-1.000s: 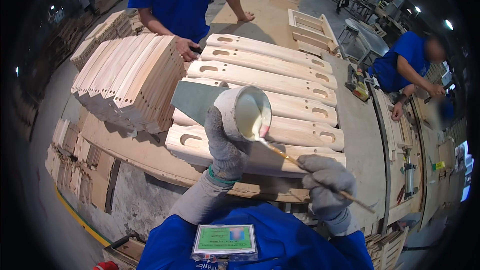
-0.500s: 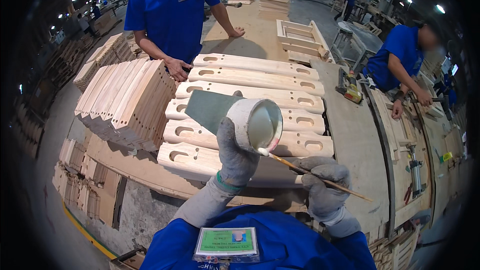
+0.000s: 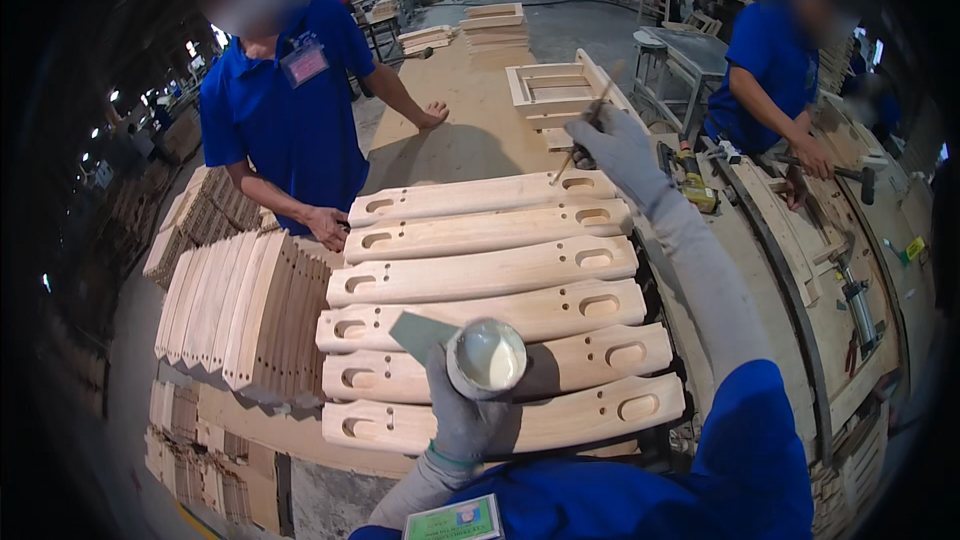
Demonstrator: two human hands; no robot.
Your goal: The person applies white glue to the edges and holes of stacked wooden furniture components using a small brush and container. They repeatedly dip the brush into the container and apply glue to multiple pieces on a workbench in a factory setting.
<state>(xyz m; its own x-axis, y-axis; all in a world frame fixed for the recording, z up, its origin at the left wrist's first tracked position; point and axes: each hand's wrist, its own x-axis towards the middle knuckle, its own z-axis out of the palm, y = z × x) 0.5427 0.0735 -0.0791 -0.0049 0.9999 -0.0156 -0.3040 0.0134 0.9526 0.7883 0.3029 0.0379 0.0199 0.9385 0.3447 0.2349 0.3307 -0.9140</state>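
Gloved in grey, my left hand (image 3: 463,422) is closed around a round cup (image 3: 458,380) of white, glue-like liquid (image 3: 495,356). A flat grey-green sheet (image 3: 416,334) sticks out beside the cup, held by the same hand. My right hand (image 3: 617,152), also gloved, reaches far forward and pinches a thin wooden stick (image 3: 565,168). The stick's lower tip is at the right end of the farthest wooden slat (image 3: 460,198), close to its small holes. Several such pale slats, with oval slots and small round holes at both ends, lie side by side beneath my hands.
Left of the slats stands a stack of wooden parts (image 3: 225,310). A co-worker's hand (image 3: 327,228) rests near it. At the far side lie a wooden frame (image 3: 560,90) and stacked boards (image 3: 495,30). A yellow-green power tool (image 3: 697,190) and a co-worker holding a hammer (image 3: 855,176) are on the right.
My right hand has moved from the cup out to the farthest slat with the stick. My left hand and the cup are lower in view, and the view has shifted.
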